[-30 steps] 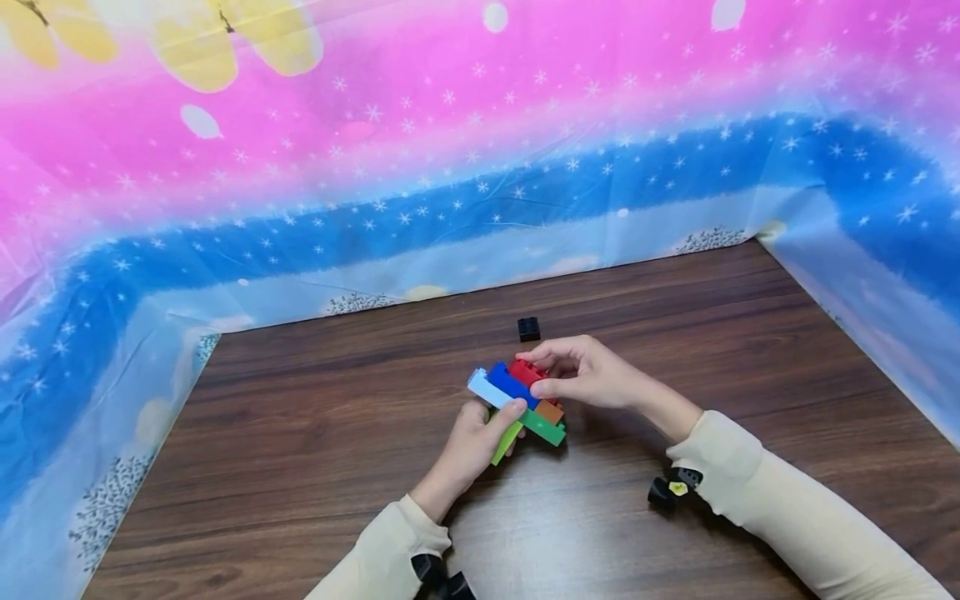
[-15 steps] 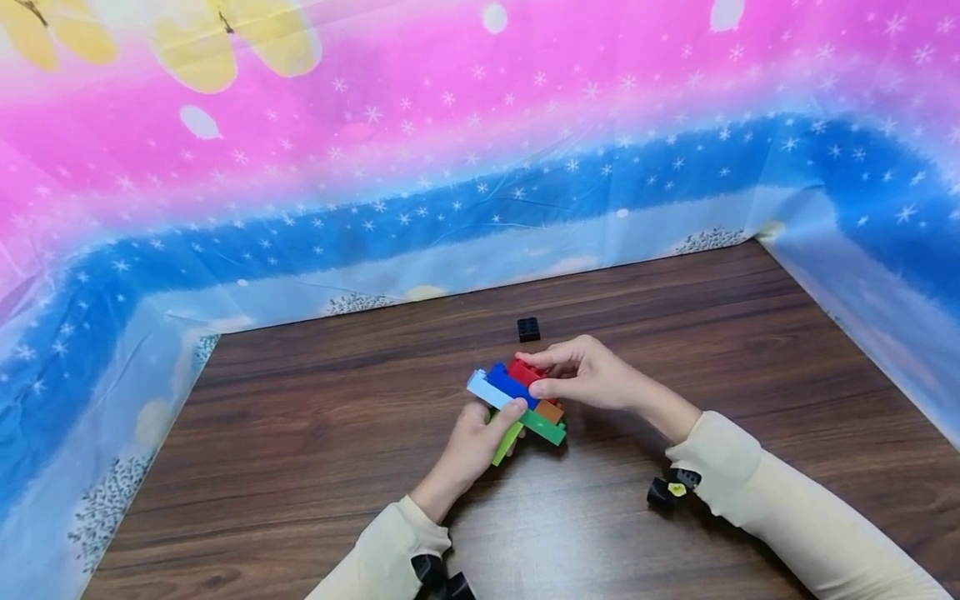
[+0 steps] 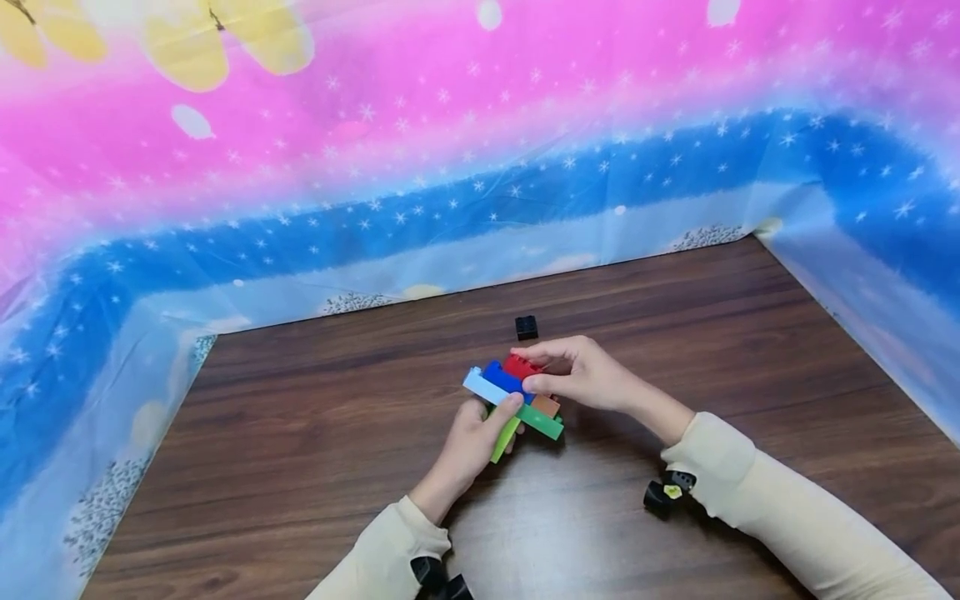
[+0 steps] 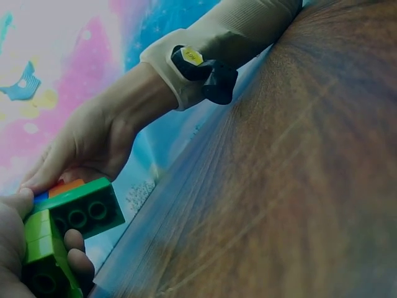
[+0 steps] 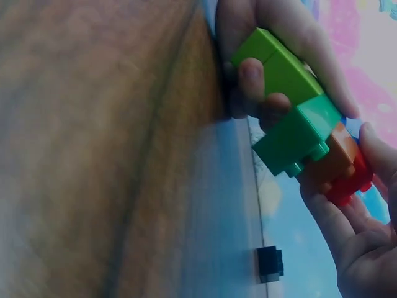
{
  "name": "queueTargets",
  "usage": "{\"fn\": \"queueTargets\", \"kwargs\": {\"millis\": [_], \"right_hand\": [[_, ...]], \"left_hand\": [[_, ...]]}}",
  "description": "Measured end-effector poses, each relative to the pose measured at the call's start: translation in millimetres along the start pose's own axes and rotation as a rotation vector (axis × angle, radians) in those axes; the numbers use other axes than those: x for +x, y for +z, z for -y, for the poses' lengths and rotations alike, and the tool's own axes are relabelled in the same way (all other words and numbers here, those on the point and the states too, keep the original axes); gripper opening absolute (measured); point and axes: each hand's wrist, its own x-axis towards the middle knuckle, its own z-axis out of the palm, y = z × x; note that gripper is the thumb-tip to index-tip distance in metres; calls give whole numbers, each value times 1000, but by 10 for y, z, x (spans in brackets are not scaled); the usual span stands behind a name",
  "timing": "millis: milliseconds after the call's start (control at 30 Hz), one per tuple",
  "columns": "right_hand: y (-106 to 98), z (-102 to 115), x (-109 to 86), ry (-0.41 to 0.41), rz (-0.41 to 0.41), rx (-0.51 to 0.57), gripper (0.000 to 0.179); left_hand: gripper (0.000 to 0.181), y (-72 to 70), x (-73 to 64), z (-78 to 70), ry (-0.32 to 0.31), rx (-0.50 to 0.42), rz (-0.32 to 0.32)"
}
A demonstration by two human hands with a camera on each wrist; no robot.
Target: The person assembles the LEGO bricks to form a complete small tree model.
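Note:
An assembly of toy building bricks is held between both hands above the table. Light blue [image 3: 486,387], blue [image 3: 504,377], red [image 3: 519,365], orange-brown [image 3: 546,406] and green [image 3: 542,422] bricks are joined, with lime bricks [image 3: 505,440] underneath. My left hand [image 3: 472,437] grips the lime end, its thumb on top and fingers curled below. From the right, my right hand [image 3: 588,373] pinches the red and blue part between thumb and fingers. Studs on the green brick [image 5: 304,136] show in the right wrist view; hollow undersides show in the left wrist view.
A black brick [image 3: 527,327] lies on the wooden table [image 3: 315,433] just beyond the hands. A pink and blue patterned cloth [image 3: 420,217] borders the table at the back and sides. Black wrist cameras [image 3: 660,497] hang near the tabletop.
The head view has shifted slightly. Both hands keep the same hold, and the brick assembly has moved a little left and away at most.

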Motion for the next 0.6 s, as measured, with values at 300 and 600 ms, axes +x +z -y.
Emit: {"fn": "queueTargets", "kwargs": {"millis": [300, 600], "right_hand": [[-257, -153, 193, 77, -102, -71, 40], [-229, -305, 471, 148, 29, -408, 61]], "left_hand": [[35, 48, 26, -36, -54, -66, -34], [34, 39, -1, -11, -65, -87, -48]]}}
